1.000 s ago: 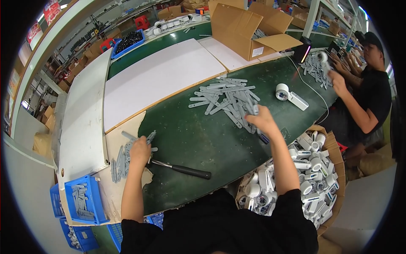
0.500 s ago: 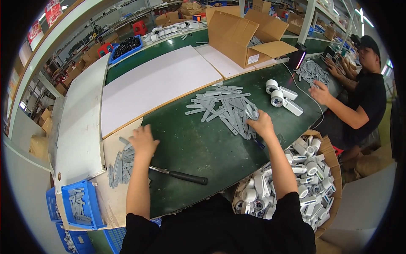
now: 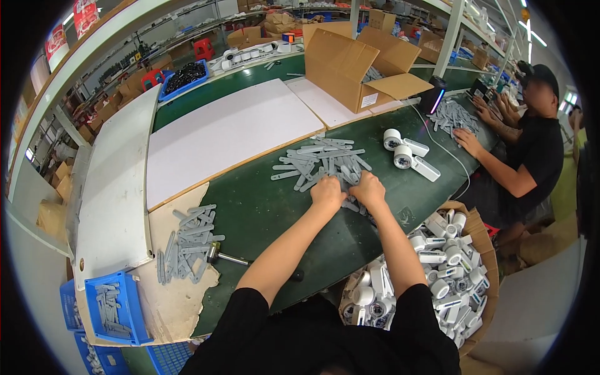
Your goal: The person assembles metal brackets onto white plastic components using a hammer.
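A loose pile of flat grey plastic strips [image 3: 322, 156] lies on the green worktop ahead of me. At its near edge my left hand [image 3: 328, 192] and my right hand [image 3: 368, 190] are close together, both with curled fingers. What they grip is hidden, though grey strips show around and below them. A hammer [image 3: 232, 258] lies under my left forearm, which covers part of its black handle. Left of it, a second heap of grey strips [image 3: 190, 244] rests on a beige board. Two white round-headed devices with flat handles [image 3: 403, 157] lie right of the pile.
A blue basket [image 3: 140, 306] with grey strips stands at the left. A carton [image 3: 489, 275] full of white devices is at my right, below the table edge. An open cardboard box [image 3: 340, 69] and white boards [image 3: 231, 131] lie beyond. A co-worker [image 3: 537, 137] sits at right.
My left hand has moved right from the left heap to the main pile, beside my right hand. My right hand has shifted slightly left and nearer. The co-worker's hand has lowered to the strips.
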A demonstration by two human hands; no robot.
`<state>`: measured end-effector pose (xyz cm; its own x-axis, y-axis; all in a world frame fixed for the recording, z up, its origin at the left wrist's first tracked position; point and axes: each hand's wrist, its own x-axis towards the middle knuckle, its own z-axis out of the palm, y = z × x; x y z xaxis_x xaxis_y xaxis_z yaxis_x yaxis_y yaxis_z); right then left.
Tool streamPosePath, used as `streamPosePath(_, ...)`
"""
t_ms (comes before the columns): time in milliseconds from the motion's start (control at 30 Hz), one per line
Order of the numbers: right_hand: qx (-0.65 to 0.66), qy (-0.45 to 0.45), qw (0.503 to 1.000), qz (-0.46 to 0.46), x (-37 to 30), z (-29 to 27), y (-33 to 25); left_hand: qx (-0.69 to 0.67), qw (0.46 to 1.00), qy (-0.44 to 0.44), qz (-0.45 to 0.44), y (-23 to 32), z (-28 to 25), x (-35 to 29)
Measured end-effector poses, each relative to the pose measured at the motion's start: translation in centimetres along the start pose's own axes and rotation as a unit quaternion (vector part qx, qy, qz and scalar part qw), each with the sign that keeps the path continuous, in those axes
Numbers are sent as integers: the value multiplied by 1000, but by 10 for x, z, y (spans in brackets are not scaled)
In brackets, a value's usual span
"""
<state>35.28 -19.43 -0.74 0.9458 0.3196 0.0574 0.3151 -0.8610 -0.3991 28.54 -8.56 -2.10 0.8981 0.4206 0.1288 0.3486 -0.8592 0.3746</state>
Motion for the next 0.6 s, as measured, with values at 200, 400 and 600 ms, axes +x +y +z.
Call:
streamPosePath(200,143,-34,989,18,5,-3,23,-168,979,-79,-88,-12,1,8)
streamPosePath(400,331,-50,942,-20,-19,-13,18,-409,911,-58,-24,-45,2,-6)
streamPosePath(600,387,-124,912,-57,-46,-12,-22,-641,740,-151,-133,-38,-30,-41)
